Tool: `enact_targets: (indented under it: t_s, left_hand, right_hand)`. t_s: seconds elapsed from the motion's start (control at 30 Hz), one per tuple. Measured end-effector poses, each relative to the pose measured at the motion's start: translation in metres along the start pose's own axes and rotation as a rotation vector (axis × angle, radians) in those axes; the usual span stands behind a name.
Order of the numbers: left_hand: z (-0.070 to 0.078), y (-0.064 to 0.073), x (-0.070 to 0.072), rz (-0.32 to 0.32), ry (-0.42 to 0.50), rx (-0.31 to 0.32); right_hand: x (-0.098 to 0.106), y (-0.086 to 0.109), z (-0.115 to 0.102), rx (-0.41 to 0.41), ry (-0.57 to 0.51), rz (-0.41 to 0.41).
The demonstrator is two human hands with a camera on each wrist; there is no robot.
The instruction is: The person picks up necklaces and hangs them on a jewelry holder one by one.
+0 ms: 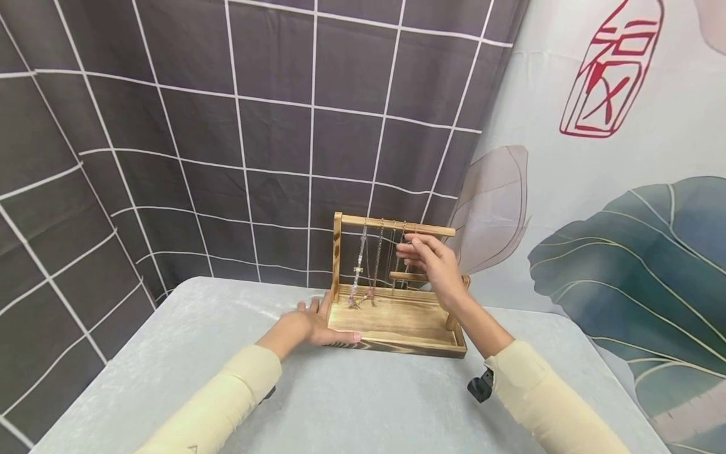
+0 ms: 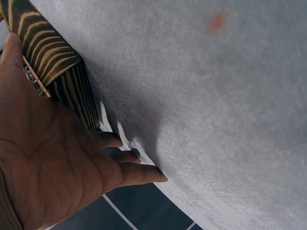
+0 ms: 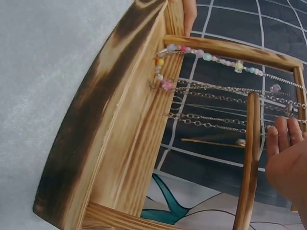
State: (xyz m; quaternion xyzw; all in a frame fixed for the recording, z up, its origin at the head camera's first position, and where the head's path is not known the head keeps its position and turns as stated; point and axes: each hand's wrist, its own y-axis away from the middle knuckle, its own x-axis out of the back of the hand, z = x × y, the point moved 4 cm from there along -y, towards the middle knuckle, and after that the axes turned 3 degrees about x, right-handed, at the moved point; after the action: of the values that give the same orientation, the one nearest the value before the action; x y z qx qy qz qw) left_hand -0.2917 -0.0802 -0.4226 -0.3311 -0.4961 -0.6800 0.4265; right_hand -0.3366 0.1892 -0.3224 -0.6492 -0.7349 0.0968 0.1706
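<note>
A wooden jewelry stand (image 1: 397, 320), with a tray base, upper bar and shorter lower bar, stands on the table. Several chain necklaces (image 3: 211, 87) hang from the upper bar; a beaded necklace (image 1: 358, 270) is at the left. My left hand (image 1: 306, 325) rests at the tray's front left corner, thumb along the front edge and the other fingers straight at the side. Just under the upper bar's right part, my right hand (image 1: 433, 265) pinches a thin necklace with thumb and forefinger; the exact hold is partly hidden. A slim pendant (image 3: 213, 142) hangs near those fingers.
A pale cloth covers the table (image 1: 363, 403). Behind the stand hangs a dark curtain (image 1: 272, 139) with white grid lines, and a patterned light curtain (image 1: 567, 208) is at the right. The lower bar (image 3: 250, 158) runs close to my right hand.
</note>
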Motion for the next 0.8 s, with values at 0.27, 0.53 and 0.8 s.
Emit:
enact_targets:
  t_s: [0.27, 0.53, 0.8]
  left_hand:
    - [-0.0014, -0.0016, -0.0005, 0.002, -0.008, 0.001]
    - [-0.0028, -0.0043, -0.0020, 0.006, -0.011, -0.005]
    - [-0.0007, -0.0016, -0.0004, 0.005, -0.019, -0.019]
  right_hand:
    - [0.0040, 0.0038, 0.0024, 0.013, 0.014, 0.018]
    - [0.0073, 0.0066, 0.0056, 0.015, 0.058, 0.042]
    - [0.0065, 0.0068, -0.0032, 0.106, 0.315, 0.095]
